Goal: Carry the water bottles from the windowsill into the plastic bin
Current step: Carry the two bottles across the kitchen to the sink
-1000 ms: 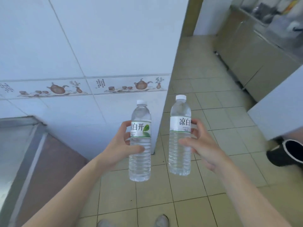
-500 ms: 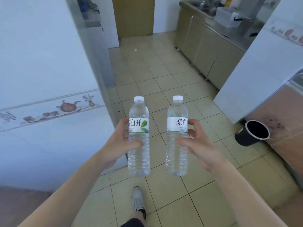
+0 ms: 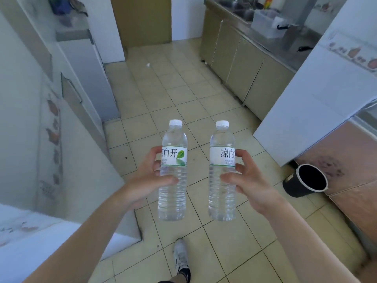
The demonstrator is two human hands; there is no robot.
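Fingers of the left hand (image 3: 150,178) curl round the left water bottle (image 3: 173,170) at its label, thumb laid across the ribbed front; the right hand (image 3: 244,180) holds the right water bottle (image 3: 222,170) the same way, thumb in front, fingertips (image 3: 240,155) at the label's edge. Both bottles are upright, capped, full-looking, side by side but apart, held in the air at chest height over the tiled floor (image 3: 183,88). This looks like the carrying leg: both bottles are lifted and no plastic bin for them is surely in sight, though a pale tub (image 3: 265,23) sits on the far counter and may or may not be it. The next move calls for walking on with a steady grip and finding the bin. One shoe (image 3: 180,256) steps forward below. Cabinets (image 3: 244,64) line the right side, a black bucket (image 3: 306,180) stands near a white tiled partition (image 3: 306,99), and a tiled wall (image 3: 40,139) runs along the left.
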